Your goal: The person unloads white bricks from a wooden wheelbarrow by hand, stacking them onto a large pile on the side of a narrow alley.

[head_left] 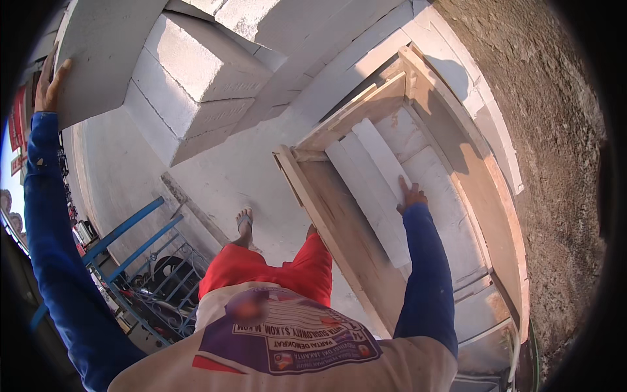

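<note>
My left hand (49,85) reaches to the upper left and lies against the edge of a large pale block (108,49), fingers stretched and thumb apart. My right hand (411,195) is down inside a long wooden box (339,242). Its bent fingers and thumb straddle the edge of a long white block (377,153); the far side of this grip is hidden. Right beside that block lies another white block (358,189), lengthwise in the box. Flatter pale blocks (431,179) cover the box's bottom on the right.
Stacked white blocks (196,78) rise ahead of me, jutting over the pale floor (215,179). A rough wall (555,163) runs along the right. Blue metal rails (130,228) and scrollwork stand at the lower left. My bare foot (245,221) is on the floor beside the box.
</note>
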A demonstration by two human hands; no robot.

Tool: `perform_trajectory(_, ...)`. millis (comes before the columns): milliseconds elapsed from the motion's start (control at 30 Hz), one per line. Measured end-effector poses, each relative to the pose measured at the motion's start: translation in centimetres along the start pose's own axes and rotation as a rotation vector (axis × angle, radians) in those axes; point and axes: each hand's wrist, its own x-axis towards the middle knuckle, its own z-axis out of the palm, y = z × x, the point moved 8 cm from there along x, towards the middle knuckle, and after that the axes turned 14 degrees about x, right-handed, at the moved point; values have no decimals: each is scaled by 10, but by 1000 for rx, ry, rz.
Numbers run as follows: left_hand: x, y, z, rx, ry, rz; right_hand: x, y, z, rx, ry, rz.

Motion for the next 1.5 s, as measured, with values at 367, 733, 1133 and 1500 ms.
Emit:
perform_trajectory(367,0,6,-14,266,84,218,40,27,30,98,-24,-122)
perform_trajectory(733,-21,49,-15,160,169,134,-13,-80,-47,537,323,-193)
perform_trajectory(1133,-47,48,-67,-299,451,-51,-189,-378,-361,992,843,-738)
perform_trajectory(1500,-93,2,107,-2141,448,-635,-215,-497,-385,1190,760,-765)
